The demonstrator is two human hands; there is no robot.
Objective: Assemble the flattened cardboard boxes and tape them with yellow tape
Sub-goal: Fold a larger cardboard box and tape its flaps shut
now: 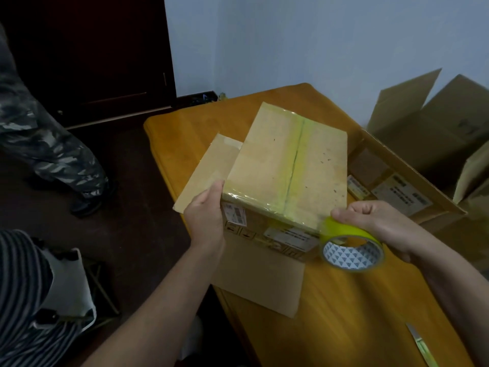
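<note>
Cardboard box (264,168): labels (235,213) unreadable. Our left hand (205,215) grips its edge; right hand (375,223) wraps yellow tape roll (344,230), box corner just beside thumb.

Pale blue-white wall (317,35), dark wooden door (87,54), dark floor (137,213), glossy orange-brown wooden table (344,313).

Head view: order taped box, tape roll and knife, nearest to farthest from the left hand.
1. taped box, gripped by the left hand at its corner.
2. tape roll, in the right hand.
3. knife, on the table, bottom right.
</note>
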